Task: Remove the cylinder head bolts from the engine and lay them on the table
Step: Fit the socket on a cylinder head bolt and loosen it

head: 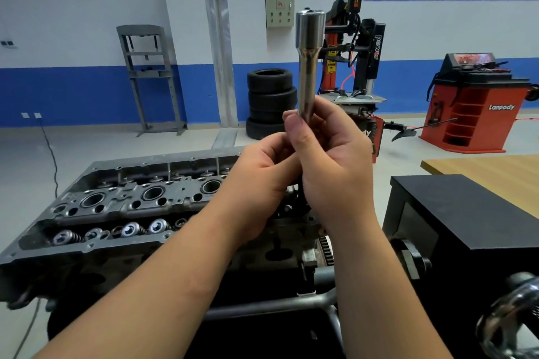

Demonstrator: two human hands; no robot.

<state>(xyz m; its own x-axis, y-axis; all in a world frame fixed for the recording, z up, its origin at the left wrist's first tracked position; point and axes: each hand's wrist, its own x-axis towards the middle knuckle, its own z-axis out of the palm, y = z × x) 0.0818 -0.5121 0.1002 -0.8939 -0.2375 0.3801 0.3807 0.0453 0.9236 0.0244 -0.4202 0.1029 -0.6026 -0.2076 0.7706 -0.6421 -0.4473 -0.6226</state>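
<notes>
Head view, only one. I have a long chrome socket held upright at frame centre, long axis near vertical, wide end at top, narrow end buried in my hands. My right hand wraps its fingers and thumb round the lower shaft. My left hand sits just beside and touching it from the left, fingers curled in under the socket's bottom end; I judge it is gripping something there, maybe a bolt or the drive end, but that part is hidden, so I cannot tell what.

Key relation: the engine lies below and left of both hands, cylinder head face up, running from lower left toward centre. My left hand is the nearer one to it. The wooden bench is at the right edge, behind a black box; my right hand is nearer that.

Bolts: I see none clearly. The head shows round bores, valve springs and small holes, but bolt heads are too small or hidden to pick out. None visible on the bench strip in frame.

My judgement: if a bolt is stuck in the socket, next is pulling it out downward, then over right to the bench.
</notes>
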